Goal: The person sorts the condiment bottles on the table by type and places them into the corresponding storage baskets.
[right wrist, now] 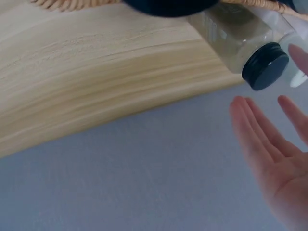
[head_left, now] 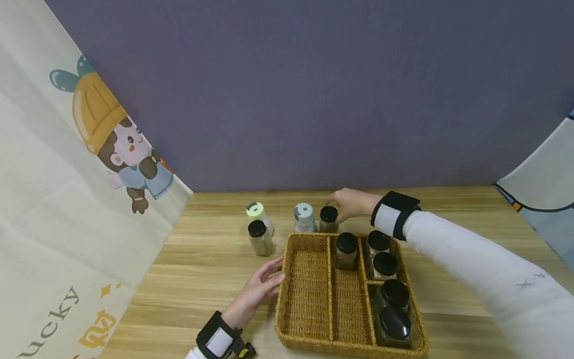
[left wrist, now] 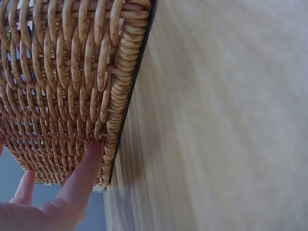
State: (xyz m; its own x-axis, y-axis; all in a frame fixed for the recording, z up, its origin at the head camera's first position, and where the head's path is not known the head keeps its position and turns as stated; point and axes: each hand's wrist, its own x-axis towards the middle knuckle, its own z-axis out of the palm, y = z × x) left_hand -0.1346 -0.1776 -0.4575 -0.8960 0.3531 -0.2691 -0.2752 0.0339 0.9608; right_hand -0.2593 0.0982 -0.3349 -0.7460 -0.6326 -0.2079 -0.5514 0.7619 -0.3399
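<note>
A wicker basket with divided compartments stands on the table. Against its left wall rest the fingertips of my left hand; in the left wrist view one extended finger touches the weave low down. Beyond the basket's back rim stands a clear jar with a black lid. My right hand reaches over to it from the right. In the right wrist view, the fingers are spread around the black lid with a gap showing between them and it.
Inside the basket, one black-lidded jar stands in the middle compartment and several more along the right side. A white-capped shaker, a green-capped shaker and another black-lidded jar stand outside, left of the reached jar. A wall rises behind.
</note>
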